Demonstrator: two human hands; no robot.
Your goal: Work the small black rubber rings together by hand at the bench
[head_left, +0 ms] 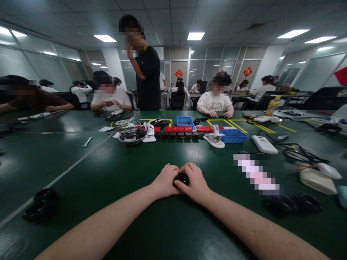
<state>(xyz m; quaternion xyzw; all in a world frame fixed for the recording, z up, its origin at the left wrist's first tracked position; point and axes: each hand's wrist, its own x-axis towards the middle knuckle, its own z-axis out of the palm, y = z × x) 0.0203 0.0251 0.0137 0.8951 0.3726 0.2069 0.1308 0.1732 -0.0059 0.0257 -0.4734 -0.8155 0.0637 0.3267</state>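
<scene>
Both my hands meet over the green table [130, 173], closed around a small glossy black ring-shaped part [184, 177]. My left hand [166, 180] curls around its left side, and most of those fingers are hidden behind the part and the other hand. On the right, my right hand [195, 182] wraps its far and right sides, with the thumb across its near rim. Larger-looking black round parts lie at both sides: a pair [40, 207] at the left and another pair [295, 205] at the right.
Across the table's middle run red-topped blocks [184, 130], blue bins [233, 136], a white clamp [214, 137] and a dish of cables [132, 136]. A wrench [87, 142] lies at left. A white power bank [264, 144] and cables sit at right. Several people work beyond.
</scene>
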